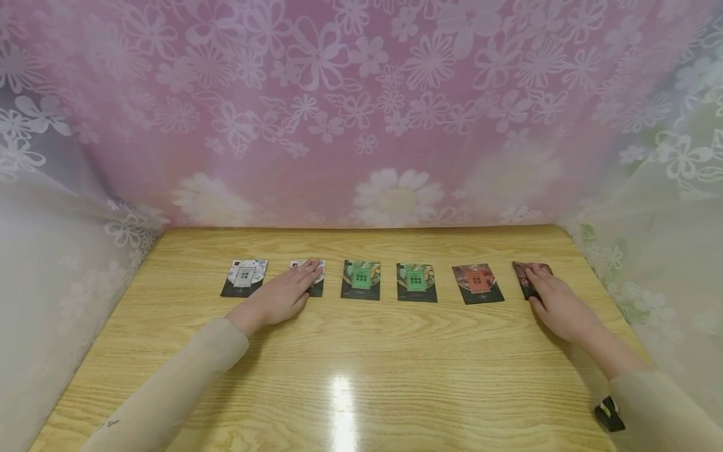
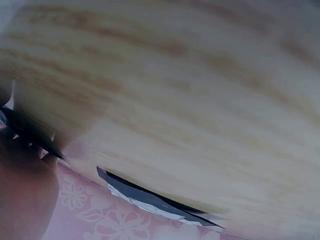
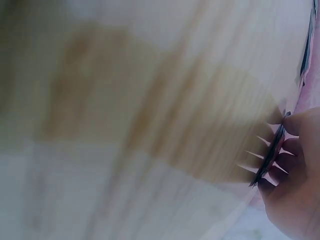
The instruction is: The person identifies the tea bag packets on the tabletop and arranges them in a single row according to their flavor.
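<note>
Several small flat packets lie in a row across the wooden table. My left hand rests on the second packet from the left, a white and black packet, and covers much of it. My right hand lies over the rightmost packet, dark red and black, its fingers stretched across it. In the right wrist view the fingertips touch this thin packet. Farthest left is another white and black packet, also visible edge-on in the left wrist view.
Between the hands lie two green and black packets and one red and black packet. A pink floral cloth hangs behind the table, with pale cloth at both sides. A small black object shows beside the right sleeve.
</note>
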A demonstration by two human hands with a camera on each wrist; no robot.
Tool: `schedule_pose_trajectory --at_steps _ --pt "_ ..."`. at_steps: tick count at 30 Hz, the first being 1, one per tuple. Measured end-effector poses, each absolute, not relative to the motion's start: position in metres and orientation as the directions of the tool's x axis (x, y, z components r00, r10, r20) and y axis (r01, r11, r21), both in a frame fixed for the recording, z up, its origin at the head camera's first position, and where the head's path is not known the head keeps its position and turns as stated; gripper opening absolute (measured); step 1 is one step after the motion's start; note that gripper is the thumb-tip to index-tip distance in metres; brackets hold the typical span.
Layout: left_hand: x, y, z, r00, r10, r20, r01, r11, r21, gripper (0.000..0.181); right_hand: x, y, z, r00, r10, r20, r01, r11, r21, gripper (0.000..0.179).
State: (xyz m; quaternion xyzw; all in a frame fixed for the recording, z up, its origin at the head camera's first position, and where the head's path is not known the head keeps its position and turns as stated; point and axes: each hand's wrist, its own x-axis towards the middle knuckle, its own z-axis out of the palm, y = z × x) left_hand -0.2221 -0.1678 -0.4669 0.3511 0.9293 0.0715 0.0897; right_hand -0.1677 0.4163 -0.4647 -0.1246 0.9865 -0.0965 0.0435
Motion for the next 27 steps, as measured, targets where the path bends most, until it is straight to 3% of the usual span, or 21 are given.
schedule_pose_trajectory --at_steps 19,27 --pt "-0.222 -0.172 -0.471 -0.733 0.674 -0.086 0.657 0.736 0.163 0.064 -0.161 0.406 -0.463 -0.964 -0.265 -0.028 -0.252 0.941 -0.224 0.068" --pt "-0.219 -0.176 -0.469 -0.720 0.692 -0.058 0.684 0.721 0.109 0.064 -0.158 0.385 -0.449 -0.945 -0.323 0.050 -0.325 0.917 -0.231 0.070"
